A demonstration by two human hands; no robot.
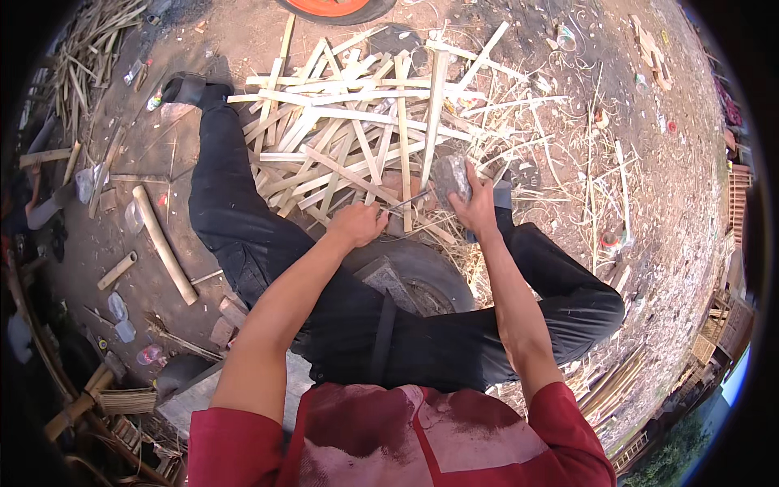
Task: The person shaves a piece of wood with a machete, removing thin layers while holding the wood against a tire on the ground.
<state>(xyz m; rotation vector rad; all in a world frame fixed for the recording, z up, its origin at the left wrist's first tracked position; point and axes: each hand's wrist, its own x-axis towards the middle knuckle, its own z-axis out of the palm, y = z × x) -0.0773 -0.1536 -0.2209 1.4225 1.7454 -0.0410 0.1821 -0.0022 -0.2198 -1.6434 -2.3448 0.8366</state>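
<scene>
Two bare hands are at work. The left hand (357, 225) is closed in a fist on one thin dark tool (415, 197), whose handle is hidden in the grip; its blade extends right, toward the stone. The right hand (477, 204) is curled round the right side of one grey stone (449, 178), which lies against the palm and fingers. Bamboo strips (341, 114), too many to count, lie piled beyond both hands. Two poles (165, 245) lie at left; one tyre (445, 274) sits between the legs. Markings on one wrapper (154, 101) are too small to read.
</scene>
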